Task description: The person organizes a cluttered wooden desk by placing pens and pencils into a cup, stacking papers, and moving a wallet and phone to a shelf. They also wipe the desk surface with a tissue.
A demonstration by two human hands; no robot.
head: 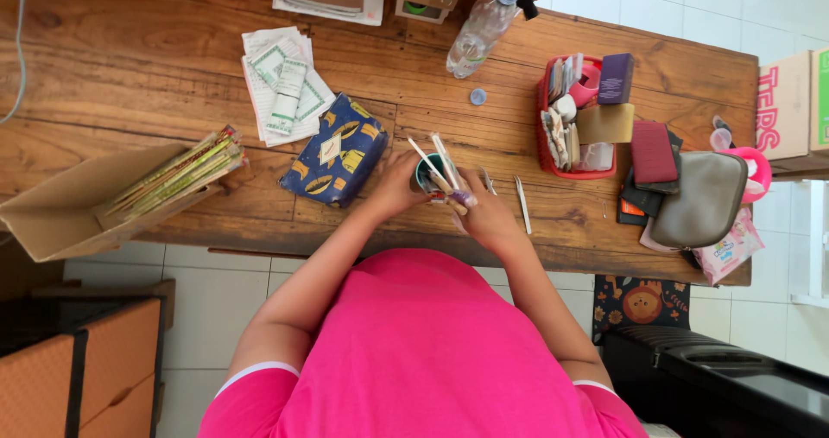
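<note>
Seemingly mid-sorting, the head view looks straight down on a person in a pink shirt at a wooden bench (129, 84). The left hand (399, 183) is curled around the side of a small dark-green cup (425, 175) standing near the bench's front edge, steadying it. The right hand (486, 213) is closed, its fingers pinching a purple-tipped pen (459, 198) at the cup's rim; several pale pens (439, 160) already stand fanned out of the cup. Two more slim white pens (522, 205) lie loose on the bench just right of the hands.

A blue pouch with yellow patterns (338, 149) sits just left of the cup, a red basket of small items (577, 118) is to the right, and a grey purse (701, 198) lies beyond it. Papers (283, 84) and a clear bottle (479, 30) lie farther back.

By my reading, the step in hand is gathering pens in the cup; the next move calls for keeping the cup held upright so the leaning pens do not tip it.
</note>
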